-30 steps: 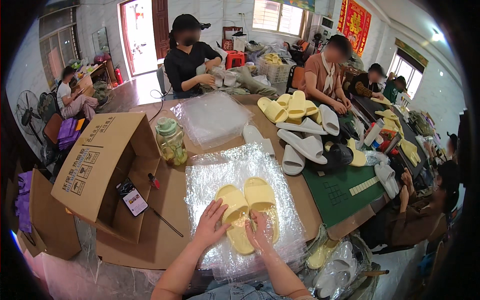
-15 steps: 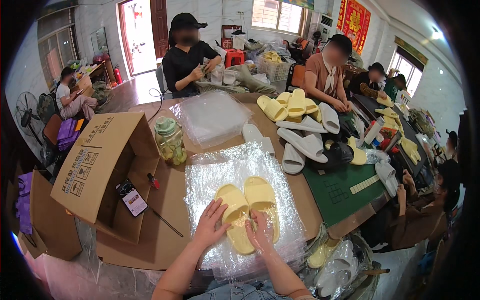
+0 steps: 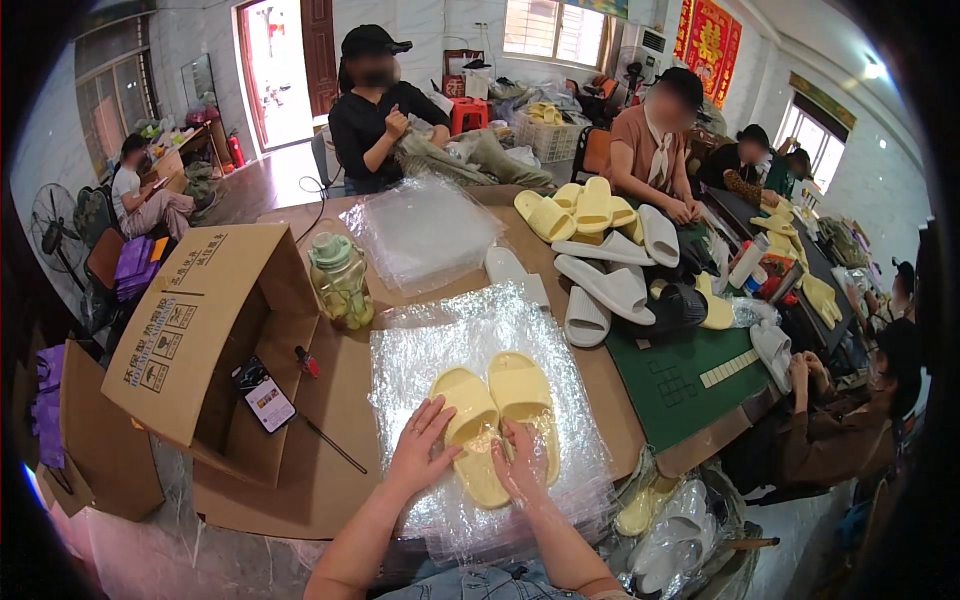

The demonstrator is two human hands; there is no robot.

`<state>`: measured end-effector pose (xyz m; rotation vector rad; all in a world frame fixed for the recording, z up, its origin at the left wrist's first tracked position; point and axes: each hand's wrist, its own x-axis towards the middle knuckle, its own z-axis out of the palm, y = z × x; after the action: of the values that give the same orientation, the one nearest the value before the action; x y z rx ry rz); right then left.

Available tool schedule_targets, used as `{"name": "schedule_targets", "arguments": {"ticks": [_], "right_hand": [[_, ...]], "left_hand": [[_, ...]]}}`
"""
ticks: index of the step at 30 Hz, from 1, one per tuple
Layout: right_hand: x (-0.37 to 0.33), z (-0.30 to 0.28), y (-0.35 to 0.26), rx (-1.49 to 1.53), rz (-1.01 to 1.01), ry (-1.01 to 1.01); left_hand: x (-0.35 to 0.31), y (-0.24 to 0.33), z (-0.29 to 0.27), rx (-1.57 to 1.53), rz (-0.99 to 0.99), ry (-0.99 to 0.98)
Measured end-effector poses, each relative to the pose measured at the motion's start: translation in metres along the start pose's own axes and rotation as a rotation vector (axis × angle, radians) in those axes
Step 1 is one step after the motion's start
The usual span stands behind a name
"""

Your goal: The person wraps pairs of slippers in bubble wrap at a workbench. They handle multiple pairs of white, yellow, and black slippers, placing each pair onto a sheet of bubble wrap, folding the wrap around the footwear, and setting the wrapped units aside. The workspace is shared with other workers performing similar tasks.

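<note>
A pair of pale yellow slippers lies side by side in front of me: the left slipper and the right slipper. Under them is a stack of shiny clear plastic bags. My left hand rests along the left slipper's outer side, fingers stretched over its strap edge. Between the two slippers, my right hand has its fingers bent at the right slipper's strap opening and its thumb beside the left slipper. Its fingertips are partly hidden.
Left stand an open cardboard box, a phone and a green-lidded jar. More clear bags lie beyond. At right are grey slippers, yellow slippers and a green cutting mat. Several people sit around.
My hands and the pair of slippers have not visibly moved. Across the table, the person in black has raised one hand and shifted the other; the person at the right edge has moved their hands slightly.
</note>
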<state>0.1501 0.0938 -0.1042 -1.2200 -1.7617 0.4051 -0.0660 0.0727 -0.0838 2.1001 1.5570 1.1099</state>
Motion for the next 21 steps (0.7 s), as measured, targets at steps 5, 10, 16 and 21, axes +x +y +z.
{"name": "schedule_targets", "arguments": {"ticks": [5,10,16,21], "right_hand": [[0.001,-0.002,-0.003,-0.028,-0.006,-0.016],[-0.002,0.0,0.003,-0.003,0.002,-0.016],[0.002,-0.005,-0.006,-0.042,0.004,-0.035],[-0.002,0.001,0.005,-0.003,0.011,-0.02]], "left_hand": [[-0.001,-0.002,0.001,-0.001,0.013,0.008],[0.0,0.0,0.0,-0.013,-0.007,-0.024],[0.0,0.0,-0.001,0.002,-0.022,-0.019],[0.001,0.002,0.0,-0.005,-0.022,-0.02]]}}
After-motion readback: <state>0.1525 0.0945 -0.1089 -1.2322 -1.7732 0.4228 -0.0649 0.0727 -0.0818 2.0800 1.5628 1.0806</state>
